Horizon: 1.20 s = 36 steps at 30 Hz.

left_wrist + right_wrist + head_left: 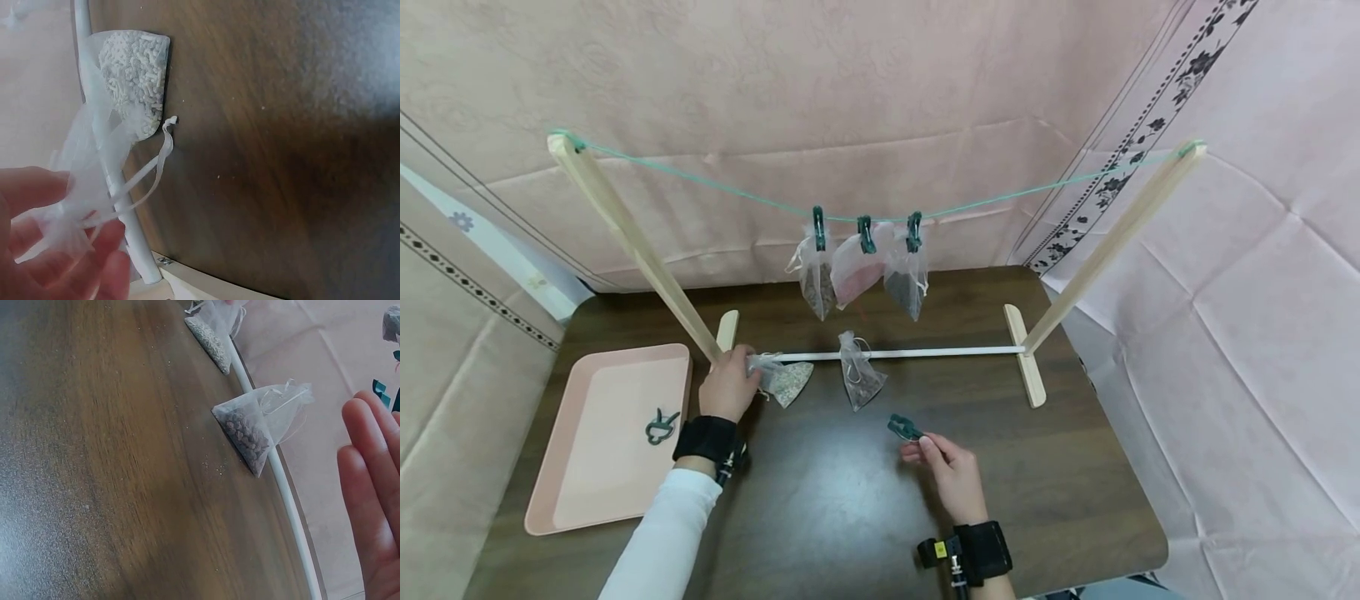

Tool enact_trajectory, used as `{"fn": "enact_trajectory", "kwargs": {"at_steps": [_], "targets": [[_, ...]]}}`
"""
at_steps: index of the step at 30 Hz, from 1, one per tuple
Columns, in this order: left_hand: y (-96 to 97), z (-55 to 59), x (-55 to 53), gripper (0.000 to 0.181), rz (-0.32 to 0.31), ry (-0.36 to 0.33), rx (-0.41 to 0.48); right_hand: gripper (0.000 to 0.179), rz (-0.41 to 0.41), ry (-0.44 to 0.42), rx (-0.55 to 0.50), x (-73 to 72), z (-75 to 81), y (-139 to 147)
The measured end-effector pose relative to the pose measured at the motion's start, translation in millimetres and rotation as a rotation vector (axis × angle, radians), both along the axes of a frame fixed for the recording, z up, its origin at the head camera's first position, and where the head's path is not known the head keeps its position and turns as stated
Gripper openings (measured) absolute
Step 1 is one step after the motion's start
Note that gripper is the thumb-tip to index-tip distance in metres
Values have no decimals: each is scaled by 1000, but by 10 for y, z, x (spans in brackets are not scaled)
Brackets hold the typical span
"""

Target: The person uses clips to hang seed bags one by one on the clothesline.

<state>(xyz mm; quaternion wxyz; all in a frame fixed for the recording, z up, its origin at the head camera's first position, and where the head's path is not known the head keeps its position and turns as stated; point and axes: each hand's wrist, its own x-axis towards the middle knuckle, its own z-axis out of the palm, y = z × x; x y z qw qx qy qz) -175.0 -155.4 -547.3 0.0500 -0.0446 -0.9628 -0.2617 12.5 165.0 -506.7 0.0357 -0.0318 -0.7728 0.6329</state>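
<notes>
At the left end of the white bar, my left hand (pixel 728 385) holds the gathered mesh top of a sheer drawstring sachet (pixel 134 78) filled with pale pellets. The sachet's filled end lies on the table, its white cord looping loose. My right hand (pixel 953 477) pinches a dark green clothespin (pixel 905 427) between thumb and fingers, above the table's middle. Between the hands, a second sachet (pixel 247 434) with dark brown bits leans over the bar. Three filled sachets, one of them pink (pixel 857 275), hang from the line by green clothespins (pixel 865 235).
A turquoise line (pixel 700 179) sags between a left wooden post (pixel 632 242) and a right wooden post (pixel 1112 246). The white bar (pixel 940 352) joins their feet low down. A pink tray (pixel 602 450) at the left holds another green clothespin (pixel 660 427). Patterned cloth (pixel 850 75) hangs behind.
</notes>
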Motion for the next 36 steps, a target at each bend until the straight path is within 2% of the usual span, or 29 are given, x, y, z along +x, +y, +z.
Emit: {"fn": "enact_trajectory", "kwargs": {"at_steps": [5,10,14,21,24,27,29,34,36], "targets": [[13,48,61,18,-43,18,9,26,7,0,7,0,6,2],[74,158,114,17,-71,94,48,27,16,70,41,-7,13,50],[140,300,144,15,-99,143,91,25,17,146,74,-48,40,118],[207,616,236,14,-142,236,128,23,-4,200,196,-172,99,266],[196,782,269,15,-154,264,143,21,1,250,260,-233,242,308],[181,953,283,17,-168,279,134,19,23,347,326,-302,449,342],[173,1072,290,18,-180,291,124,18,39,394,381,-319,697,310],[173,1391,307,14,-213,375,103,17,68,503,513,-458,1147,272],[178,1522,308,12,-235,424,90,17,78,571,548,-558,1240,282]]}}
